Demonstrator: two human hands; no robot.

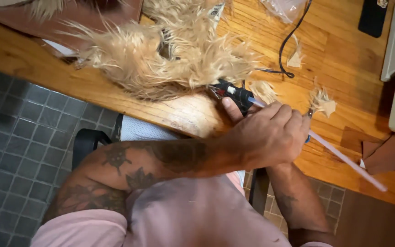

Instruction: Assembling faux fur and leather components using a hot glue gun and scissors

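Fur: shaggy tan fake fur pile (170, 55) on the wooden table (33, 59).
Glue gun: black glue gun (234, 93) at the table edge, beside the fur.
Left hand: left hand (266, 135) crosses over, fingers curled around the gun.
Glue stick: long translucent glue stick (348, 160) juts right.
Right hand: hidden beneath; fingers cannot be told.
Bag: clear plastic bag (284, 9), top edge.

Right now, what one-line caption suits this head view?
Hands feed a long glue stick into a black glue gun beside tan fur on a wooden table.
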